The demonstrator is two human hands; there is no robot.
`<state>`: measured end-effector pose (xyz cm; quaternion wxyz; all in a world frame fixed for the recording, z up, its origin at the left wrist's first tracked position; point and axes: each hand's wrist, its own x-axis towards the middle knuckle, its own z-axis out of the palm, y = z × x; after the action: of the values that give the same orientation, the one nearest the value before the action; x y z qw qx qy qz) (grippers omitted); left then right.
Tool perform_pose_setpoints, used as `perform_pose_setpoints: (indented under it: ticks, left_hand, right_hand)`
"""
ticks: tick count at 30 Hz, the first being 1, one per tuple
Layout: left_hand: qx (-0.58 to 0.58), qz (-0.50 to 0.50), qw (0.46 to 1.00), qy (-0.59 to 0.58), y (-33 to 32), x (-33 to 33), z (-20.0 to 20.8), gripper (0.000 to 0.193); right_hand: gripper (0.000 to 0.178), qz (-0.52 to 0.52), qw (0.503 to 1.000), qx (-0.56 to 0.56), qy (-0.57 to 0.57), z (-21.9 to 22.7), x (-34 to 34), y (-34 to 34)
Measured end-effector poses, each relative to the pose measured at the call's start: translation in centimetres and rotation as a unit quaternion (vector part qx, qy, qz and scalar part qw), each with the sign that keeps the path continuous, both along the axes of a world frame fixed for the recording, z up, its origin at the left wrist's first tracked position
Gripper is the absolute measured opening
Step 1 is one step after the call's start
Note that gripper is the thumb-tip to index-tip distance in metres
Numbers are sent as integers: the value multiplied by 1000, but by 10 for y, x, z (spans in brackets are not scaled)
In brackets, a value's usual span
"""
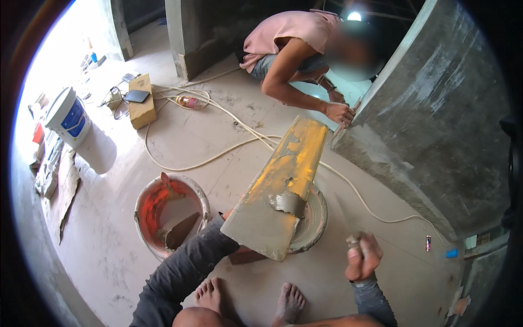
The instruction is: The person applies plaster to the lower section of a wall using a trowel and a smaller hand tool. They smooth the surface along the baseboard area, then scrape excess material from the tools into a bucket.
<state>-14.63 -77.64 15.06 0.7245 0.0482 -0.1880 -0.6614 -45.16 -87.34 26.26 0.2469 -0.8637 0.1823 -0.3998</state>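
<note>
Supporting a yellow board [279, 175] mid-frame, apparently to work grey paste [290, 204], the left hand [226, 214], grip unclear, next needs steadiness; the right hand's [364, 258] fingers clamp a grey lump [353, 240].

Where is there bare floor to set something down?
Bare floor lies between the red bucket and scraps at far left, and between the right hand and small blue object. Crowded: under the yellow board, where another bucket stands, and around the tan block, among cables.
</note>
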Motion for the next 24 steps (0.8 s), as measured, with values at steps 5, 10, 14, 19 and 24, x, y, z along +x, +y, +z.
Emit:
perform_pose_setpoints:
  ticks: [5,10,14,19,24]
  left_hand:
    - [55,47,996,-45,-22,-10,-16,52]
    - [94,81,989,-76,6,38,-26,52]
    - [128,97,983,-89,39,87,-35,52]
    - [155,80,981,-84,46,97,-60,51]
    - [172,55,981,-74,35,91,-88,52]
  right_hand:
    - [31,71,862,502,5,32,31,-1]
    - [25,113,852,476,189,13,38,-36]
    - [29,-51,876,389,280,16,18,-77]
    - [30,-21,948,44,314,16,30,-104]
    - [25,45,919,11,392,24,58,-86]
